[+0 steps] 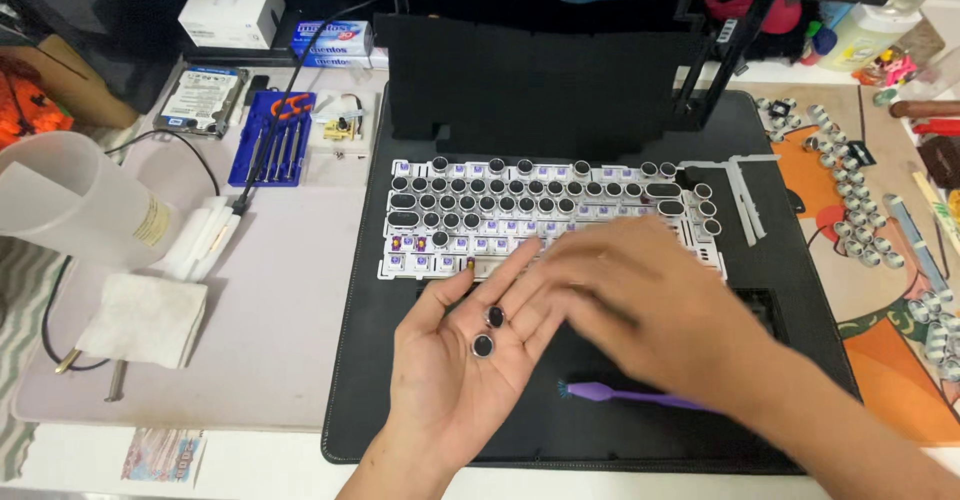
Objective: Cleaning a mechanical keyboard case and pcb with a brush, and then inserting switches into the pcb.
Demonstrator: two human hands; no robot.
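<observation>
The left hand (pixel 455 360) lies flat and wide open, palm up, over the front of a black mat (pixel 800 360). Two small round black keycaps (pixel 489 331) sit loose on its palm, near the fingers. It is not gripping them.

The right hand (pixel 640 305) is blurry. It hangs palm down just beside the left hand, with its fingers reaching toward the two keycaps. I cannot tell how far open it is or if it has hold of anything.

Just behind both hands, on the mat, lies a white keyboard (pixel 545 215). Its top rows have round black keycaps on them. The front rows are mostly bare, and little purple switches show there. A purple brush (pixel 630 396) lies on the mat under the right arm.

Behind the keyboard stands a black foam tray (pixel 540 80), tipped up.

On the right, past the mat, many more round keycaps (pixel 855 230) lie loose in rows on an orange picture mat.

On the left, a blue case (pixel 272 140) lies open with small screwdrivers (pixel 270 150) in a row inside it. A cloudy plastic cup (pixel 70 200) lies on its side, and I cannot tell what is in it. Near it is a folded white cloth (pixel 145 320). Farther back are a bare hard drive (pixel 203 100) and a small white box (pixel 232 10).
</observation>
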